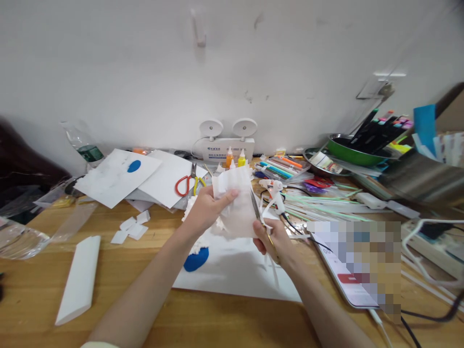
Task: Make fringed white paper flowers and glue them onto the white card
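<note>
My left hand (207, 209) is closed on a thin white sheet (237, 215), which looks like tissue or soft paper, thumb pressed on its face. In my right hand (272, 238) is a pair of scissors (255, 205), its blades up along the sheet's right edge. Narrow white strips hang beside the blades. Beneath both hands lies a white paper (232, 275) with a blue patch (196, 260) and crumpled white bits (198, 244) at its left side. Whether the blades are parted is blurred.
Red-handled scissors (183, 185) and yellow-handled pliers (197, 182) rest on papers behind. A glue gun (274, 193) stands right of the sheet. Small white squares (131, 227) and a folded white paper (79, 280) lie left. A phone (344, 270) with a cable lies right.
</note>
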### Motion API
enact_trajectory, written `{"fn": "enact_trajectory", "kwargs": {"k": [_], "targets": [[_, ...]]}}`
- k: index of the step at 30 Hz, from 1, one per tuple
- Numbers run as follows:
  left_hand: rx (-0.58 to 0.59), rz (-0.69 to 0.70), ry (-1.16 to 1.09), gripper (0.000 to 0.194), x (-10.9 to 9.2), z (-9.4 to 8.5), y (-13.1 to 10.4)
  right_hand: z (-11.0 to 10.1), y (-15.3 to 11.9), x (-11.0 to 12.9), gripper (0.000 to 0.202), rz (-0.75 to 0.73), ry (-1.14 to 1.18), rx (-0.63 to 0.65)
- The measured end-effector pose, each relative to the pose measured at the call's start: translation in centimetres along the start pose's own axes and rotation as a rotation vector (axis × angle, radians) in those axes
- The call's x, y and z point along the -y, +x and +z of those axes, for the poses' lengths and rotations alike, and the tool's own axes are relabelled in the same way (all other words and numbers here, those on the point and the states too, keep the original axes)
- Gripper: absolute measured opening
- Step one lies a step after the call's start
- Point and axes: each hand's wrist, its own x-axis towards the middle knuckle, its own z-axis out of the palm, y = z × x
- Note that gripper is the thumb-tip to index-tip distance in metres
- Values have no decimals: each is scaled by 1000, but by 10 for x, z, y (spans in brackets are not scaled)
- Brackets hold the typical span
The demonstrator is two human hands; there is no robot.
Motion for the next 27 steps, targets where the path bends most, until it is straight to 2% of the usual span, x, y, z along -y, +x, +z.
{"fn": "enact_trajectory", "kwargs": {"k": [4,12,27], "targets": [[69,-3,-3,32,1,2,-1,-1,0,0,56,-45,-2,-7],[145,-43,54,32,3,8,-6,-1,0,-5,53,-16,24,-60],[140,-33,60,31,5,8,-5,-1,0,2,53,21,7,-88]]}}
